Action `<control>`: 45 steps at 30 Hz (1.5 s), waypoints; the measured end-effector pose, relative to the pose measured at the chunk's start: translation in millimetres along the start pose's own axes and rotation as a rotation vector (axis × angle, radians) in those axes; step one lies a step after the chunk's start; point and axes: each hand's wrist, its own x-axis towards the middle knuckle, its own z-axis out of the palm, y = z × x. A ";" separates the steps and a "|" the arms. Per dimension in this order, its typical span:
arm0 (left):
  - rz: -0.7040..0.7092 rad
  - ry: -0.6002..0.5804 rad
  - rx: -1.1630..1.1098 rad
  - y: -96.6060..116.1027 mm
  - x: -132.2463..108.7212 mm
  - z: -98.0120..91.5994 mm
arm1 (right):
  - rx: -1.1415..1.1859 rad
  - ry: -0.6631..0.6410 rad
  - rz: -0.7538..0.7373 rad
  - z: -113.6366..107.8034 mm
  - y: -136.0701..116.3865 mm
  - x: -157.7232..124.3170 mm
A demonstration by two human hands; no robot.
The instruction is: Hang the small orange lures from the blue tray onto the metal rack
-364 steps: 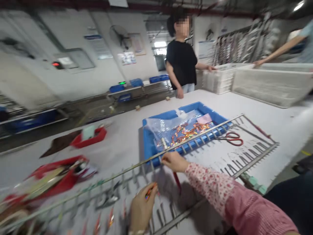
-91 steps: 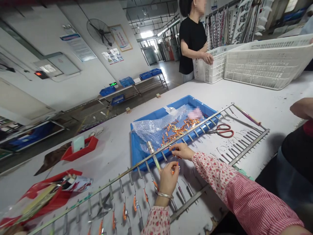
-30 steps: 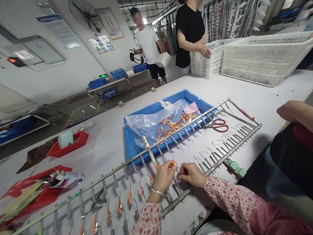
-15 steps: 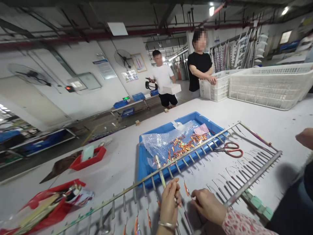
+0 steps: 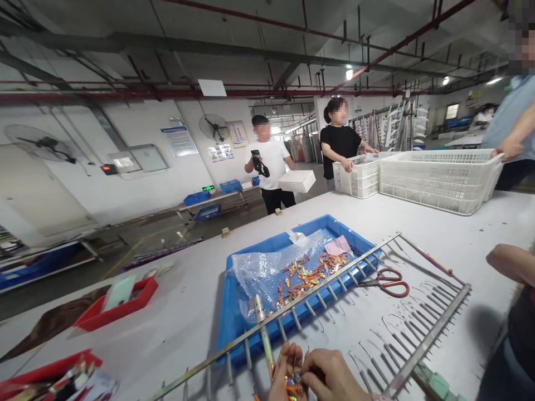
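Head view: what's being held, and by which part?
Orange pieces, cupped in the left grip; whether the right grip holds one, and where, can't be told.

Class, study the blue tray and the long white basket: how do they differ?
The blue tray is shallow; the long white basket is deep. The tray's walls look solid; the basket's have openings. The tray, holding orange pieces, sits nearer the camera than the basket. Both stand on one table.
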 end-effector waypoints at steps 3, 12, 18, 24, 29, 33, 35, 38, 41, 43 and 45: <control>-0.023 -0.014 0.023 -6.3 -6.3 1.4 | -0.002 0.069 -0.091 -6.1 -5.9 -3.0; 0.045 -0.184 0.474 -18.8 -29.3 1.9 | 0.341 0.054 0.245 -35.6 -6.2 0.6; 0.475 -0.551 1.379 -2.5 -26.1 6.7 | 0.426 -0.178 0.345 -49.9 11.3 6.3; 0.669 -0.435 1.619 3.0 -7.2 16.5 | -0.062 -0.089 0.156 -66.9 24.0 47.7; 0.747 -0.376 1.669 -2.4 9.4 22.0 | -0.293 -0.159 0.060 -66.1 41.1 86.5; 0.718 -0.374 1.691 -7.4 13.9 24.1 | 0.008 -0.188 0.252 -56.0 50.4 95.2; 0.713 -0.372 1.688 -8.5 14.3 25.2 | 0.189 -0.176 0.345 -53.6 51.6 95.2; 0.741 -0.376 1.693 -9.4 14.8 27.1 | 0.310 -0.159 0.381 -52.8 52.1 94.5; 0.798 -0.393 1.716 -10.5 14.9 29.1 | 0.315 -0.150 0.371 -52.4 53.9 94.2; 0.848 -0.401 1.746 -11.4 14.3 30.1 | 0.303 -0.145 0.361 -52.2 55.2 93.8; 0.889 -0.402 1.791 -11.8 13.6 30.4 | 0.296 -0.139 0.352 -52.4 56.0 93.1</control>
